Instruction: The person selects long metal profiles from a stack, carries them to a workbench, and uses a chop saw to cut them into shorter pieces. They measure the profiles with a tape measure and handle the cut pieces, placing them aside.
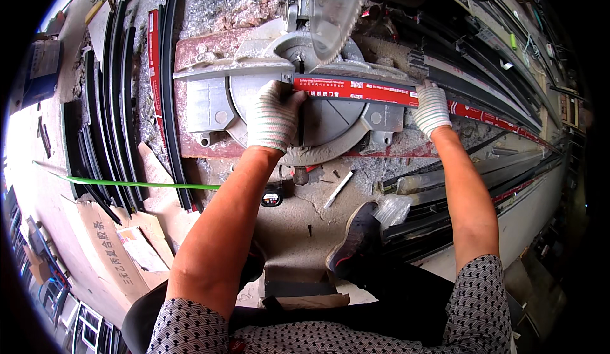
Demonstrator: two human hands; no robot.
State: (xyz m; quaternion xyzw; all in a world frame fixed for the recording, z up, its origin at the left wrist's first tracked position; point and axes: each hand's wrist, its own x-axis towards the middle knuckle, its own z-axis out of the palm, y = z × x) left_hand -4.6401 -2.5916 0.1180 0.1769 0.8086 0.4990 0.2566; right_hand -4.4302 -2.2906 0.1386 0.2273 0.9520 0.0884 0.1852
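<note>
Pinched long, straight, red-faced profile (356,91) in bunched fingers of striped-gloved left hand (273,119) and matching-gloved right hand (432,108), near rear edge of grey metal saw table (206,105); seemingly called for squaring to grey metal fence (232,68), fingers clear of dark slot (301,128).

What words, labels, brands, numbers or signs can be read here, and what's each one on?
I won't copy wording, but here's where print shows:
Red-faced strip at the saw: white lettering, partly legible, with a square code.
Brown cardboard, lower left: a row of large dark characters, legible.
Upright red strip, left: marks too small to read.
Tape measure: label too small to read.
</note>
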